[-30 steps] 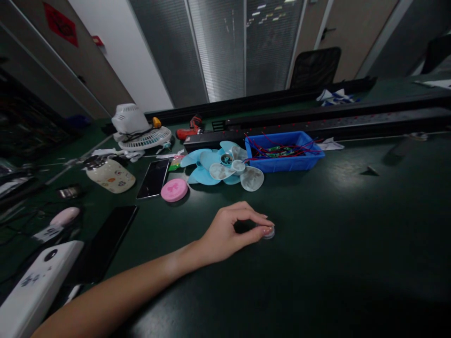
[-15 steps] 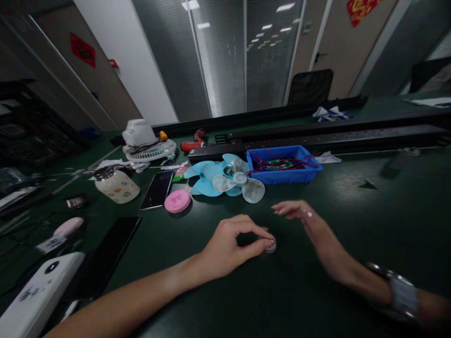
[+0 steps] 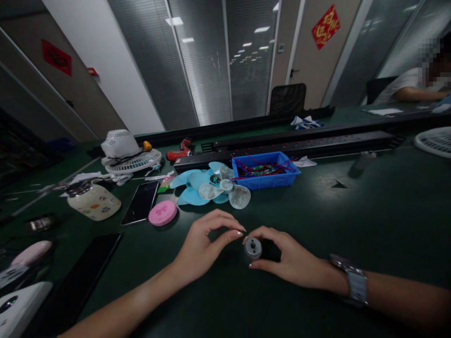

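A small grey cylindrical motor point(image 3: 253, 248) stands upright on the dark green table, its round metal end with a small centre hole facing up. Around it curl the thumb and fingers of my right hand point(image 3: 292, 258), gripping it from the right. My left hand point(image 3: 204, 241) is just left of the motor, thumb and forefinger tips pinched together. Whether something tiny sits between those tips cannot be made out. Beyond my hands lie blue and clear fan blades point(image 3: 211, 183), close to a blue bin point(image 3: 268, 178) of red wires and green circuit boards.
Left of the blades are a pink round case point(image 3: 162, 213), a phone point(image 3: 141, 203) and a cream jar point(image 3: 94, 202). A white fan point(image 3: 132, 159) and a red drill point(image 3: 179, 151) lie farther back. Long black rails point(image 3: 310, 142) cross the table. Someone sits at far right point(image 3: 405, 87).
My right hand has come down from the air and closed around the motor. My left fingers have come off its top to its left side. The view has turned to the right.
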`<state>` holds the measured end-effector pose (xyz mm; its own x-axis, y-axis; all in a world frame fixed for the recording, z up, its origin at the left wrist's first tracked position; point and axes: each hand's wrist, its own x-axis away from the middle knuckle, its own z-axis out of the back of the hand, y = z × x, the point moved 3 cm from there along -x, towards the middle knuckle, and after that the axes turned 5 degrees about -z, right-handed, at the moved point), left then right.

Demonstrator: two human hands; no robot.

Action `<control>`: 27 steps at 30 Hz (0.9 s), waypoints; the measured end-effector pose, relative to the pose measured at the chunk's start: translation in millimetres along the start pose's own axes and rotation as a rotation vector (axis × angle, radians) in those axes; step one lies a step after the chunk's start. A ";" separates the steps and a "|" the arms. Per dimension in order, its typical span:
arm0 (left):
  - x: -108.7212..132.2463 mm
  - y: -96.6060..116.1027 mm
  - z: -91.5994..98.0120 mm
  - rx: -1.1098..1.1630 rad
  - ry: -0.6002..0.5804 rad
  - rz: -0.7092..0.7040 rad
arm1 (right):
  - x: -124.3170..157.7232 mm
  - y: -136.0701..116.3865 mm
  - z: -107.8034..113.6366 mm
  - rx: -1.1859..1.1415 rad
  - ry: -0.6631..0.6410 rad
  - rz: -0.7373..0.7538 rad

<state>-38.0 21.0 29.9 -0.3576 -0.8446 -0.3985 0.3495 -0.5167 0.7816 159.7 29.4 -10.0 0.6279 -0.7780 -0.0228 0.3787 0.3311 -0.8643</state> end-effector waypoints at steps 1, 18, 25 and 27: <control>-0.9 -7.3 6.4 -0.022 0.012 -0.004 | 0.9 0.1 0.7 0.002 0.011 -0.023; 4.3 -52.0 14.8 -0.214 -0.282 0.037 | -1.4 -5.0 1.7 0.025 0.013 -0.113; 2.3 1.5 -7.8 -0.007 -0.017 -0.013 | -8.4 -0.4 -5.3 0.078 0.042 -0.089; 3.3 13.5 -19.1 0.019 -0.037 -0.073 | -7.7 2.4 -7.3 0.083 0.048 -0.087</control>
<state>-17.9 8.5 30.0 -0.4131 -0.7990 -0.4371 0.3049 -0.5735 0.7603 150.8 32.3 -15.5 0.5580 -0.8295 0.0248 0.4864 0.3028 -0.8196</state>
